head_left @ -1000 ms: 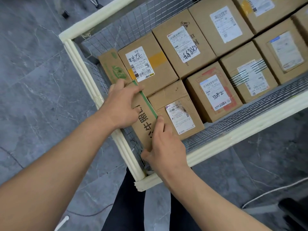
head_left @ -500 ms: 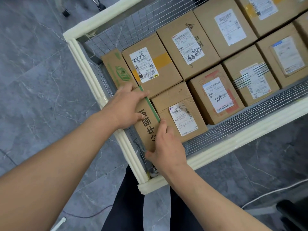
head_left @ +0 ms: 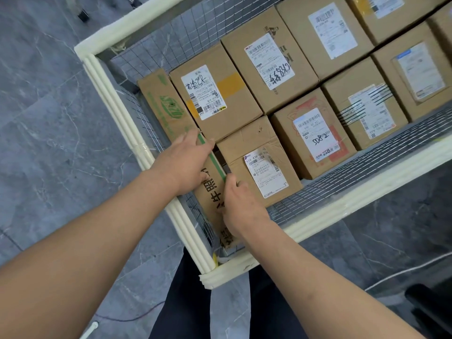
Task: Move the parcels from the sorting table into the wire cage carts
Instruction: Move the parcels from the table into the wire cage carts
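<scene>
Both hands, left hand [head_left: 186, 162] and right hand [head_left: 238, 204], are still gripping the flat green-edged cardboard parcel [head_left: 210, 192], sliding it deeper beside the white-padded wire cage cart [head_left: 110, 84] wall — nearly stowed.

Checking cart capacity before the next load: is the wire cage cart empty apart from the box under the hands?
No, the wire cage cart already holds several labelled cardboard parcels packed side by side.

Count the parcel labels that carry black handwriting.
3: one on the yellow-taped box, one on the box to its right, and one on the red-printed box in the near row. Faint writing on other labels may be missed.
</scene>
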A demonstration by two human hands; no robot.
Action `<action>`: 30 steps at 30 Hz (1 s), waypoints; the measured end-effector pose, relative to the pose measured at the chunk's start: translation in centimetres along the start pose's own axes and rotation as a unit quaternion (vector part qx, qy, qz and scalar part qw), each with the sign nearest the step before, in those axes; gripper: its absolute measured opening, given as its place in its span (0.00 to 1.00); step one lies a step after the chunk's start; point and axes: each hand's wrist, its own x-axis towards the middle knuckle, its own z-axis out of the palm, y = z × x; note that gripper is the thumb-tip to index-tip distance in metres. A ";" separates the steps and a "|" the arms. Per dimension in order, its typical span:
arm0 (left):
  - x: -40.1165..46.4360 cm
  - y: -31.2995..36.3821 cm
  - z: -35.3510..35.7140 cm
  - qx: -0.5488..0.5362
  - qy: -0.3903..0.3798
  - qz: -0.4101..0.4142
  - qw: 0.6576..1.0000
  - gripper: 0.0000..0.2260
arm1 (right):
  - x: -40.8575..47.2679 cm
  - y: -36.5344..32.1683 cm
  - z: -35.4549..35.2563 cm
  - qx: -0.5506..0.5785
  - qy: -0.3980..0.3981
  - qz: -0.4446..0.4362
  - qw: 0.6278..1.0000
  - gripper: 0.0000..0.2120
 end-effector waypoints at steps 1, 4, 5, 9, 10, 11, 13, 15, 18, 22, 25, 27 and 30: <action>0.2 0.1 0.3 0.008 -0.006 0.002 1.000 0.40 | 0.2 0.1 0.1 0.001 -0.002 0.003 1.000 0.30; 1.0 0.2 0.8 0.018 -0.018 0.004 1.000 0.40 | 0.5 0.0 0.4 -0.016 -0.009 0.002 1.000 0.42; 1.2 0.2 0.9 0.019 -0.022 0.004 1.000 0.40 | 0.5 0.0 0.5 -0.029 -0.007 -0.008 1.000 0.47; 1.4 -0.1 1.2 0.044 -0.028 0.017 0.998 0.40 | 0.0 0.0 0.8 -0.113 0.034 -0.061 0.991 0.51; 1.3 -0.1 1.4 0.065 -0.021 0.027 0.997 0.39 | 0.0 0.1 0.8 -0.112 0.039 -0.057 0.991 0.51; 1.2 -0.1 1.6 0.085 -0.012 0.039 0.996 0.39 | 0.0 0.1 1.0 -0.110 0.041 -0.054 0.992 0.52; 1.1 -0.2 1.9 0.096 -0.007 0.056 0.994 0.38 | -0.1 0.2 1.4 -0.101 0.037 -0.052 0.993 0.53; 1.3 -0.3 1.9 0.082 -0.016 0.058 0.995 0.37 | -0.2 0.2 1.4 -0.087 0.034 -0.057 0.994 0.54; 1.5 -0.4 1.7 0.077 -0.026 0.053 0.995 0.37 | -0.2 0.1 1.3 -0.064 0.037 -0.066 0.995 0.52; 1.6 -0.4 1.5 0.085 -0.024 0.054 0.995 0.35 | -0.2 -0.1 1.0 -0.040 0.059 -0.071 0.995 0.46; 1.5 -0.4 1.0 0.104 -0.003 0.073 0.992 0.32 | -0.6 -0.5 0.4 -0.053 0.080 -0.065 0.993 0.43; 1.2 -0.4 0.5 0.122 0.008 0.093 0.988 0.30 | -1.0 -0.9 0.0 -0.058 0.107 -0.050 0.991 0.41; 0.2 -0.4 -0.8 0.142 0.027 0.131 0.981 0.28 | -1.6 -1.6 -0.5 -0.071 0.150 -0.023 0.986 0.37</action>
